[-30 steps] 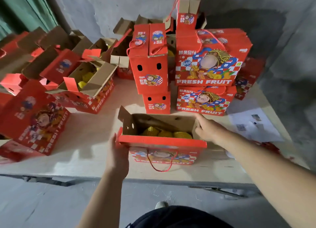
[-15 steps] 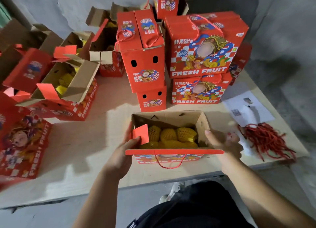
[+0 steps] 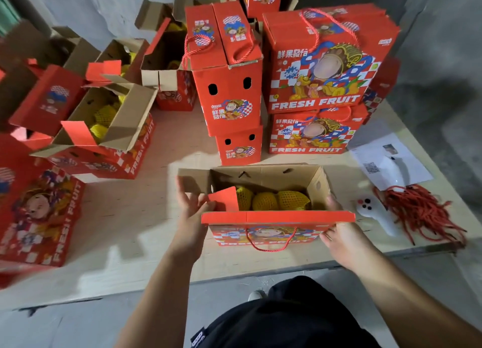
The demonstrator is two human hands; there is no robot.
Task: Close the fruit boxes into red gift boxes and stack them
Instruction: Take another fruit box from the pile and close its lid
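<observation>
An open red gift box (image 3: pixel 263 234) stands near the table's front edge, its brown flaps up and yellow netted fruit (image 3: pixel 271 200) showing inside. My left hand (image 3: pixel 191 212) is at the box's left end, fingers touching the small red side flap (image 3: pixel 224 199). My right hand (image 3: pixel 344 239) holds the right front corner, where the long red front flap (image 3: pixel 279 216) ends. Behind stand two stacks of closed red gift boxes (image 3: pixel 318 68), one narrow-end-on (image 3: pixel 229 86) and one showing "FRESH FRUIT" fronts.
Several open boxes with fruit (image 3: pixel 104 128) crowd the table's left and back. A closed box (image 3: pixel 39 217) stands at far left. A white tool (image 3: pixel 375 213), a bundle of red cords (image 3: pixel 422 212) and papers (image 3: pixel 388 162) lie at right. The table edge (image 3: pixel 234 274) is close to me.
The view has moved closer over the box. My left hand has shifted onto the small red side flap, and my right hand has moved down to the right front corner.
</observation>
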